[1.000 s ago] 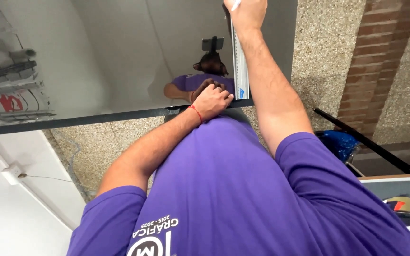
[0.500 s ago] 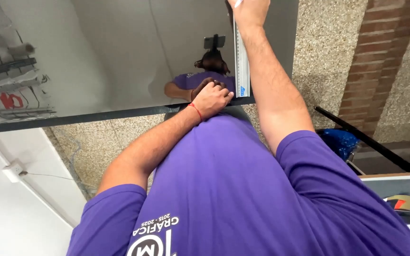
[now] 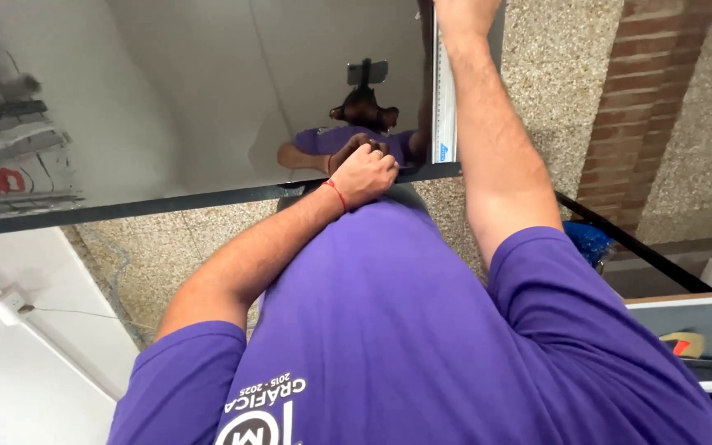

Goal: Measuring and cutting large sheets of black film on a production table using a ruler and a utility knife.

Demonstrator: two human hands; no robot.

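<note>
Across the upper half of the view, a large mirrored sheet point(image 3: 166, 107) lay flat, its glossy face reflecting pale walls and the person leaning over it, and its dark near edge ran from the left side towards the middle. Beneath and around it a speckled stone floor point(image 3: 554, 91) showed, with a brick column point(image 3: 644, 99) rising along the right side. The person's purple shirt point(image 3: 422, 330) filled most of the lower half. A thin black bar point(image 3: 636, 247) slanted down to the right past the shoulder, just above a blue object point(image 3: 588, 241) that was mostly hidden. At the lower right, grey and white shelf edges point(image 3: 686, 317) carried a small red and tan item point(image 3: 684, 344), too blurred to identify.

A long metal straightedge point(image 3: 443, 99) lay on the mirrored sheet close to its right border, running away from the person, its near end almost at the sheet's front edge. The right hand point(image 3: 467, 12) was stretched forward over the far part of the straightedge and pressed down on it; the picture cut the hand off at the top, so I cannot tell how its fingers were set. The left hand point(image 3: 364, 175) sat at the sheet's near edge, just left of the straightedge's end, its fingers point(image 3: 377, 156) curled tightly into a fist; whatever it gripped was hidden inside. A thin red string bracelet point(image 3: 335, 194) circled the left wrist. On the white wall at the far left, a small white socket point(image 3: 6, 305) trailed a thin cable.
</note>
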